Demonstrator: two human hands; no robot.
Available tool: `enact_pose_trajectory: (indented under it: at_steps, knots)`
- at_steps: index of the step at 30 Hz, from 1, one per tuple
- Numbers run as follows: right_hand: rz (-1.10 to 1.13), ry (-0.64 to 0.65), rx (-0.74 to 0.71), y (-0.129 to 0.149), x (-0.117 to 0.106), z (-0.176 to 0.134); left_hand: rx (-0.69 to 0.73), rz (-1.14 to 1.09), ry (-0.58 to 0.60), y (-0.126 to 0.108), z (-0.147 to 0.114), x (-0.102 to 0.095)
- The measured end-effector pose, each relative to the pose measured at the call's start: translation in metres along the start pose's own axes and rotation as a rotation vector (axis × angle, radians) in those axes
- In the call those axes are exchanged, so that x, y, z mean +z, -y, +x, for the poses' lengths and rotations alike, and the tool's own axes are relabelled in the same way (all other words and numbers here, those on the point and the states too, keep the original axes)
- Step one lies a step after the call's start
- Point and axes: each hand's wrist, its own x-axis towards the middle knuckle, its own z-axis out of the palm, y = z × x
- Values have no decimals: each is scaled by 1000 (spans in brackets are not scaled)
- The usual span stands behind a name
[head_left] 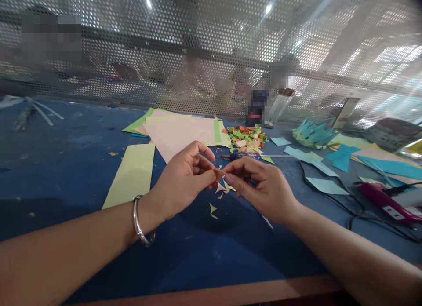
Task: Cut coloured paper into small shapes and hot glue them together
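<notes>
Two bare hands meet above the middle of a blue table [198,257]. Between them is a small orange paper piece [219,170], held just above the table surface. The left hand [183,178] pinches one end between thumb and fingers; its index finger arches over the piece. The right hand [263,187] pinches the other end between thumb and index fingertip, with the remaining fingers curled. The exact fold of the piece is too small to tell. A silver bracelet [141,234] encircles the left wrist.

Below the fingertips, pale paper scraps [213,208] lie loose on the table. A thin metal tool [267,222] projects from under the right hand; its type cannot be determined. Left of the left hand lies a pale yellow sheet [132,172]. Behind the hands, a pink sheet [184,131] rests on green and yellow paper. To the right of this stack is a heap of cut pieces [249,136] in orange, green and cream.

On the right side are a spiky blue paper shape [313,132], several pale blue paper pieces, a black cable [358,205] and a purple power strip [384,201]. A perforated metal screen [198,46] stands along the far edge.
</notes>
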Motion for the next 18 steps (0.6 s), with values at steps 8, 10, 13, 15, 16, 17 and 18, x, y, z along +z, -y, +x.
enact_pose_trajectory:
  at_steps: [8,10,13,15,16,17,18]
  knots:
    - [52,-10,16,5,-4,3,124,118,60,2,0,-4]
    - [48,-24,23,5,-5,3,141,129,78,2,0,-5]
    - [39,-53,44,5,-5,4,187,165,108,0,-2,-4]
    - [41,-68,61,5,-5,5,227,208,135,-2,-4,-4]
    - [43,-70,71,5,-6,5,244,231,149,-3,-5,-3]
    - [43,-70,79,5,-6,5,259,255,163,-3,-6,-3]
    - [42,-68,86,4,-6,5,267,279,173,-4,-7,-3]
